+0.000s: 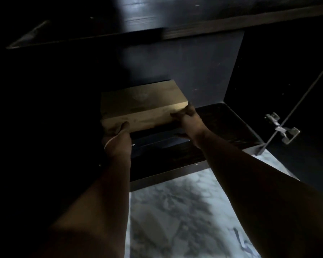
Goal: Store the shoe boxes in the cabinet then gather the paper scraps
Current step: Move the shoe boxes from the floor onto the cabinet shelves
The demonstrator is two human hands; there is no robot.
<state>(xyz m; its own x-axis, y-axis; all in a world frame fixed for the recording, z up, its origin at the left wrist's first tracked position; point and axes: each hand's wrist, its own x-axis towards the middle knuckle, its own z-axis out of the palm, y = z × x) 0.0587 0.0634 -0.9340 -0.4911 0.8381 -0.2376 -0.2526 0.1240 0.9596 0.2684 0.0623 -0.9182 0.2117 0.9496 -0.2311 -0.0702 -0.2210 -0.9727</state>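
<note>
A tan cardboard shoe box (142, 105) is inside the dark open cabinet (231, 131), lying over a black shoe box (157, 144) on the cabinet floor. My left hand (117, 133) grips the tan box's near left corner, thumb on its front face. At the near right corner my right hand (186, 116) grips it, fingers curled over the edge. Both arms reach forward into the cabinet. No paper scraps are in view.
The cabinet's right door (296, 81) stands open, with a metal hinge (282, 129) on its inner side. A dark shelf or top panel (213, 25) runs above. Grey marbled floor (175, 211) lies below the cabinet's front edge. The left side is in deep shadow.
</note>
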